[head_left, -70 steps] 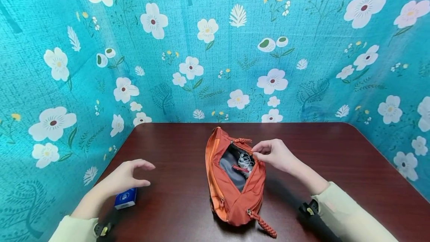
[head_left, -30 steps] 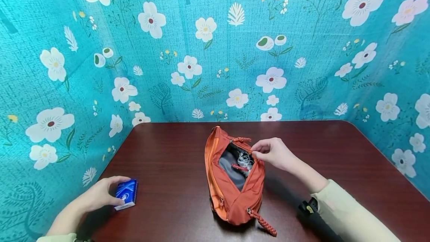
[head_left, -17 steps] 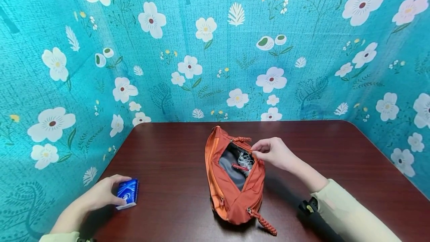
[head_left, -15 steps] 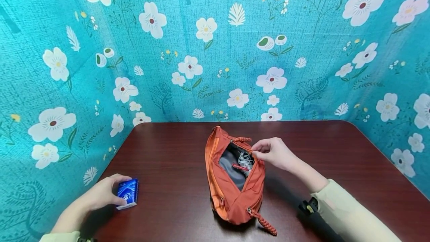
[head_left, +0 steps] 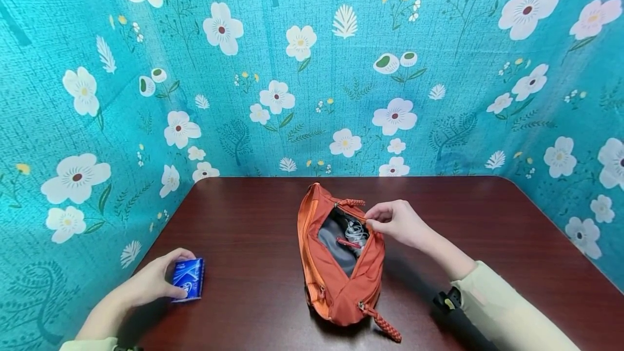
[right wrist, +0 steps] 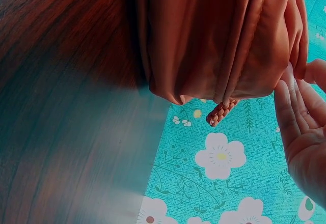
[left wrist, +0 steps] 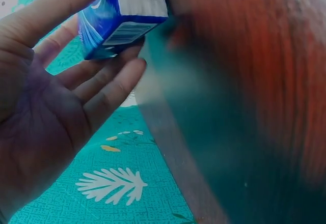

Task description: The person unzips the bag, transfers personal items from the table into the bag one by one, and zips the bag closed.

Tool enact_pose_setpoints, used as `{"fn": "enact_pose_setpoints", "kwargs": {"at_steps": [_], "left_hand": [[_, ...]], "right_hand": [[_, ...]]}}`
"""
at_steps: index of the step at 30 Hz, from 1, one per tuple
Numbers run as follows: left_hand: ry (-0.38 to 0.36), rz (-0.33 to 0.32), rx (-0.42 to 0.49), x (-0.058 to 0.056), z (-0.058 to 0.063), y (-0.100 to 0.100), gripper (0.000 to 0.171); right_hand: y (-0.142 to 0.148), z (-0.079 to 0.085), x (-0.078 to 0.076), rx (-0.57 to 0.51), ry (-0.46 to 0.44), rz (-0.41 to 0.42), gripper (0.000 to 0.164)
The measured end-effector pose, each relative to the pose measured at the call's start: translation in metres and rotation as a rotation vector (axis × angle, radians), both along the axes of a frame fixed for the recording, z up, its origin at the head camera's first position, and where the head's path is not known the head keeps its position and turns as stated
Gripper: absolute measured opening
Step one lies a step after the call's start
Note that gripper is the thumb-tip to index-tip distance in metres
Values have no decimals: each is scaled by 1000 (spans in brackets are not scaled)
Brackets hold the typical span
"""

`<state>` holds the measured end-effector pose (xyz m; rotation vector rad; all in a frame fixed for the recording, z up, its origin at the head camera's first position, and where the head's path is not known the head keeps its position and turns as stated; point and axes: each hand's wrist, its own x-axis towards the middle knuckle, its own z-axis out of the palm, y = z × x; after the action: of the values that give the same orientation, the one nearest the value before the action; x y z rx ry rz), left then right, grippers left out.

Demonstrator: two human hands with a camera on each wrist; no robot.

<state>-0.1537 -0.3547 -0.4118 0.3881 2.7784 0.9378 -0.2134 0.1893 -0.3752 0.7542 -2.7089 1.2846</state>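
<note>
My left hand (head_left: pixel 146 284) grips a small blue pack (head_left: pixel 191 277), like pocket tissues, between thumb and fingers at the table's left. In the left wrist view, the tissue pack (left wrist: pixel 125 25) shows a barcode and a white side with a printed date. An orange-red zippered bag (head_left: pixel 336 303) sits in the middle, unzipped. My right hand (head_left: pixel 402 225) pinches the right edge of its opening. Within lie a bundled white earphone cable (head_left: pixel 354 231) and a slim red item (head_left: pixel 348 242). The right wrist view shows the bag's outer side (right wrist: pixel 204 40).
Dark brown wood table (head_left: pixel 253 232) lies between the left hand and the bag. Braided zipper pulls (head_left: pixel 385 328) hang off the bag's ends. A teal floral cloth (head_left: pixel 312 96) stands behind and beside the table.
My left hand has come back and down onto the tissue pack, taken hold of it, then shifted and tilted it slightly rightward. The right hand and bag have stayed put.
</note>
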Motion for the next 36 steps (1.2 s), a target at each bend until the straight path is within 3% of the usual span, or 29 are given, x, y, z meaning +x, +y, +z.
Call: {"fn": "enact_pose_setpoints", "kwargs": {"at_steps": [8, 19, 28, 36], "left_hand": [[14, -45, 48, -2, 8, 5, 62], [10, -56, 44, -9, 19, 16, 40], [72, -93, 36, -21, 30, 40, 38], [84, -168, 61, -37, 41, 66, 36]], "right_hand": [[0, -1, 0, -18, -11, 8, 8], [0, -1, 0, -17, -13, 0, 8], [1, -2, -1, -22, -17, 5, 8], [1, -2, -1, -25, -25, 4, 8]]}}
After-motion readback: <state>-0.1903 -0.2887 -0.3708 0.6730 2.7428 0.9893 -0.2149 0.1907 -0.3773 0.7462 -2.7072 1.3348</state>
